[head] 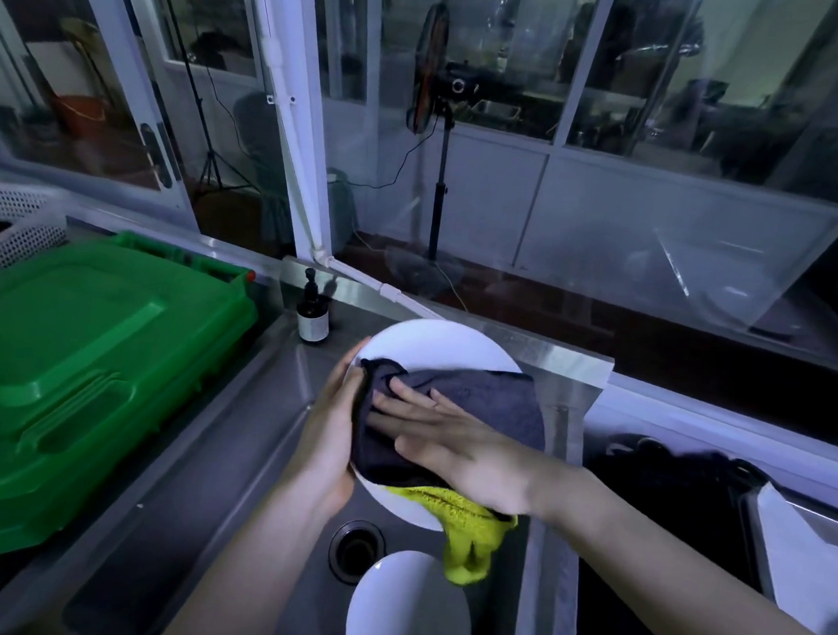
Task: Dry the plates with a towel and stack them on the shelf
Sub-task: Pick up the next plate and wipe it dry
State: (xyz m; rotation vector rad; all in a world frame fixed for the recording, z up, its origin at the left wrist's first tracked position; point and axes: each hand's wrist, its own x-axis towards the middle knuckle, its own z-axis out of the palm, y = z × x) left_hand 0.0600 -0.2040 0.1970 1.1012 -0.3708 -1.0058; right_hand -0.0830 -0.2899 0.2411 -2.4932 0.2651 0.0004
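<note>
Above sink, plate is gripped at rim by left hand | towel is pressed on it by flat-open right hand | second plate is seen in sink

The upper plate and the lower plate are plain white, and the towel is dark grey on one face, yellow-green on the other. The sink is unpatterned silver-grey steel. The lidded crate is solid green, the perforated basket white, and the pump bottle dark brown with a pale label.
</note>
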